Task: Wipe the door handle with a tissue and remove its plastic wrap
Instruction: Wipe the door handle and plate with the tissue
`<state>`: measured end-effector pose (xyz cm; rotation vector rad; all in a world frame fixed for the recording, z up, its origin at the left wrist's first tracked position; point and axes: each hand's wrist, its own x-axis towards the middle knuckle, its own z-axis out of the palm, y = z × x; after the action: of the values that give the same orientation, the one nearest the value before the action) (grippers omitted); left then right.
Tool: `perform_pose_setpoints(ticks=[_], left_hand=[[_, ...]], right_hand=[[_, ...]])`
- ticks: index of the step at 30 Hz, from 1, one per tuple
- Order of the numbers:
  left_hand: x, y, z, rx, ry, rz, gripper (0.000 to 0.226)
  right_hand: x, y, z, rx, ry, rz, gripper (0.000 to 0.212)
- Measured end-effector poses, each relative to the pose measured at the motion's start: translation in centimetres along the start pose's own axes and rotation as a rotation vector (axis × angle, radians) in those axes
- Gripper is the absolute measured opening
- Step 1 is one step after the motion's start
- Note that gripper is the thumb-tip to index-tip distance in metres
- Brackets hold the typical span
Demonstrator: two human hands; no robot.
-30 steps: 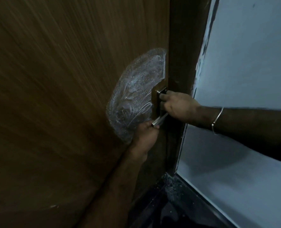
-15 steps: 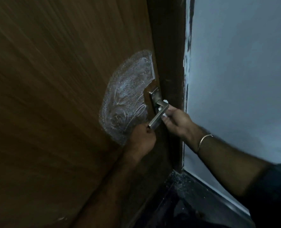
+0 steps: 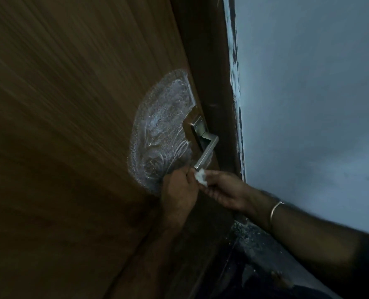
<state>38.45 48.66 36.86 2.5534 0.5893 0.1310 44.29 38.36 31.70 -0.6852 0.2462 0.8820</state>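
Bubble wrap [image 3: 159, 134] clings beside the handle [image 3: 205, 152] — hands below.

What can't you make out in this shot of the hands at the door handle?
- Head view: tip of the door handle, hidden behind the tissue and left hand.
- Right hand palm, turned away.
- Floor, too dark.
- Whether any plastic wrap still clings to the lever: too dim.

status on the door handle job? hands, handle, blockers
Left hand closed just below the handle tip, contents hidden. Right hand pinching the tissue at the door handle tip. Plastic wrap on the door beside it. Nothing blocking.
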Motion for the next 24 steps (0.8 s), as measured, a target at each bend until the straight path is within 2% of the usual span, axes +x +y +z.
perform_pose_setpoints(ticks=[3, 5, 8, 11, 15, 20, 22, 24], left_hand=[[0.2, -0.1, 0.2, -0.047, -0.049, -0.033, 0.027], [0.3, 0.1, 0.6, -0.099, -0.093, -0.057, 0.025], [0.4, 0.5, 1.2, -0.185, -0.103, -0.083, 0.019], [0.3, 0.6, 0.9, -0.272, -0.142, -0.094, 0.018], [0.2, 0.5, 0.4, -0.339, -0.203, -0.082, 0.032], [0.1, 0.5, 0.3, -0.318, -0.215, -0.109, 0.031], [0.0, 0.7, 0.3, -0.344, -0.219, -0.112, 0.031], [-0.2, 1.2, 0.1, -0.329, -0.221, -0.129, 0.025]], right_hand=[[0.3, -2.2, -1.2, 0.091, 0.253, -0.279, 0.033], [1.1, -3.4, -1.3, -0.083, 0.397, -0.508, 0.032], [1.5, -3.1, -0.6, -0.481, 0.485, -0.781, 0.017], [0.6, 0.3, -0.4, -0.716, 0.393, -0.934, 0.017], [0.7, 4.5, -1.5, -0.930, 0.229, -0.936, 0.022], [0.6, -0.2, -2.0, -0.593, 0.450, -0.915, 0.018], [0.8, -1.2, -1.4, -0.639, 0.482, -0.916, 0.012], [1.1, -0.1, -1.1, -0.754, 0.408, -0.879, 0.007]])
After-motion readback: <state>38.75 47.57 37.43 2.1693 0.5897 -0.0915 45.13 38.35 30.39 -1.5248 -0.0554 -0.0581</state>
